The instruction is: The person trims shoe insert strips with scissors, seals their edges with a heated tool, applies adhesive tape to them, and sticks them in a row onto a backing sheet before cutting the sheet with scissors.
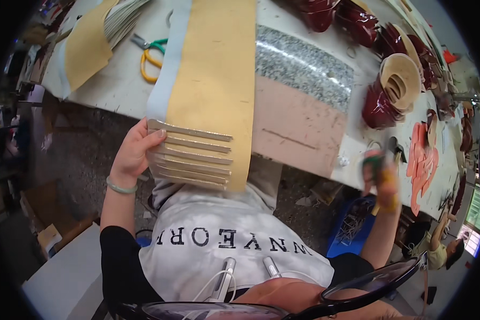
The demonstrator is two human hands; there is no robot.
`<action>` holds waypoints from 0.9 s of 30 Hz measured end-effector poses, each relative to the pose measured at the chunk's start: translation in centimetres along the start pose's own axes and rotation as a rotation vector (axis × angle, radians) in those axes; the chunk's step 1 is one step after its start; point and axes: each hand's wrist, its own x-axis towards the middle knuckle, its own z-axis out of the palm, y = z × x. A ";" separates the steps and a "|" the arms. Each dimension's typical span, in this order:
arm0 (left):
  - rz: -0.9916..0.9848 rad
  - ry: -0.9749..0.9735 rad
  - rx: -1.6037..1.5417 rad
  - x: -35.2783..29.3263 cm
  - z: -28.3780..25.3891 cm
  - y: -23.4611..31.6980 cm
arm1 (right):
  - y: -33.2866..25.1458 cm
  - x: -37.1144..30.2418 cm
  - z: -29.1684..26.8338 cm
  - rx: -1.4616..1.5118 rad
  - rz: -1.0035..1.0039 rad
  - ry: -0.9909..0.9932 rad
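Note:
My left hand (135,150) pinches the left edge of a long yellow sheet (214,69) with a pale blue-white margin, thumb on top. The sheet runs across the table and its near end hangs over the front edge, above my lap. Several narrow grey strips (198,161) with shiny edges lie side by side on that end, beneath and beside my thumb. Out to the right, my right hand (388,186) is smeared by motion. Its fingers close around scissors (376,162) with green and yellow handles; the blades are too blurred to make out.
A second pair of scissors (153,57) lies left of the sheet, near a stack of strips (124,21). A granite slab (304,66) and a pinkish board (296,125) sit to the right. Beyond are dark red shoe-like pieces (380,104) and coral-pink pieces (422,160). A blue bin (349,226) stands below.

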 end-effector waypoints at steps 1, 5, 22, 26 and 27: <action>0.007 -0.003 0.011 -0.1 -0.5 0.0 | -0.5 -0.2 4.3 -0.039 0.023 -0.212; 0.004 -0.005 -0.016 -1.2 -2.9 -0.6 | 0.0 2.0 10.9 -0.288 0.161 -0.664; -0.003 -0.027 -0.139 -3.2 -5.7 -2.0 | -6.4 9.5 21.2 -0.872 -0.081 -0.954; -0.004 -0.035 -0.136 -3.2 -6.1 -2.3 | -6.6 9.9 21.7 -0.866 -0.042 -0.971; -0.005 -0.042 -0.129 -3.2 -6.0 -2.3 | -6.2 10.0 21.9 -0.808 -0.102 -0.971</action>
